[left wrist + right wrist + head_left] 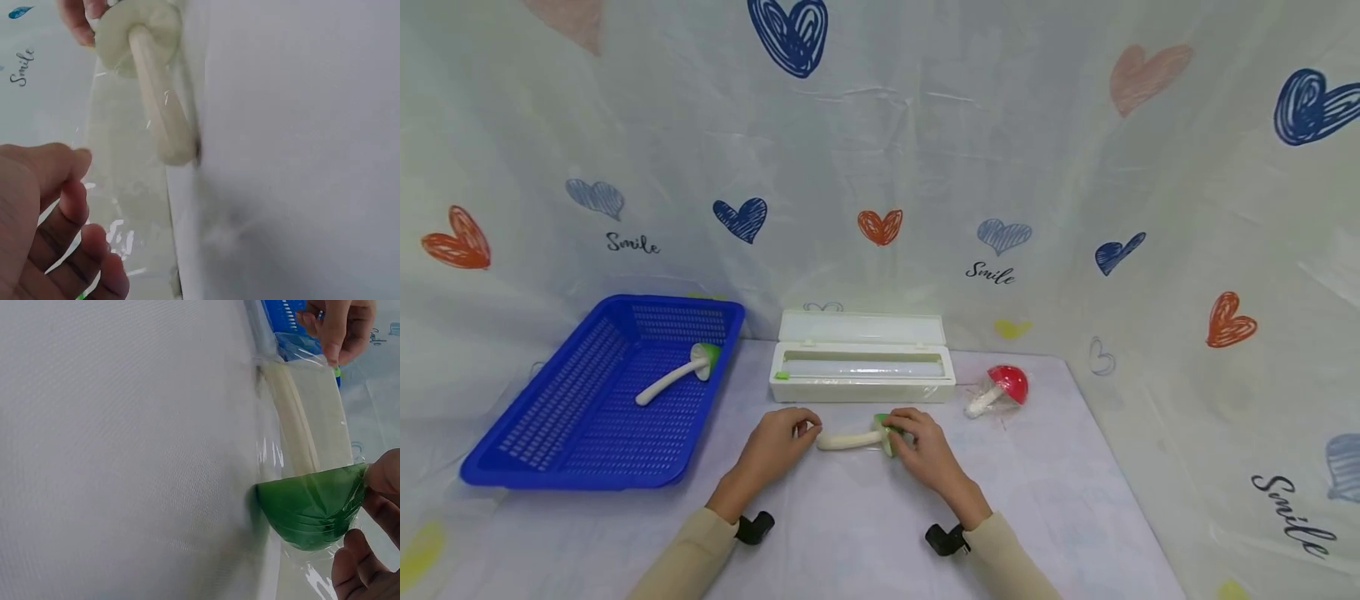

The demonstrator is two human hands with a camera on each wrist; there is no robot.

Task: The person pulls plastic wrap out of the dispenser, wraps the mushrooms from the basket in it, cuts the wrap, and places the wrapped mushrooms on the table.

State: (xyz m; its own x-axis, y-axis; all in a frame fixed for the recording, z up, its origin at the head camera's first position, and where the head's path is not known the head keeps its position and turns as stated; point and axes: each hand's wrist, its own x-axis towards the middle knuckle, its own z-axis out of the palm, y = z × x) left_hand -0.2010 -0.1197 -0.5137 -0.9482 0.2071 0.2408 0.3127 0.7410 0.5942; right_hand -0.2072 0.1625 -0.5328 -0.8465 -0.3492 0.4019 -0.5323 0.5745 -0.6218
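Note:
A model mushroom (848, 441) with a green cap and pale stem lies on its side on the table, wrapped in clear plastic film (299, 349). My left hand (781, 443) is just beyond the stem's free end, thumb and forefinger pinching the film's edge. At the other end, my right hand (927, 448) grips the green cap (312, 509) through the film, thumb and fingers at its rim. Behind both hands stands a white film dispenser box (861, 390) with its lid raised and a roll inside.
On the left a blue plastic basket (576, 477) holds another green-capped mushroom (673, 382). To the right of the dispenser lies a red-capped mushroom (1009, 383) in clear film. A curtain (917, 150) printed with hearts hangs behind the table.

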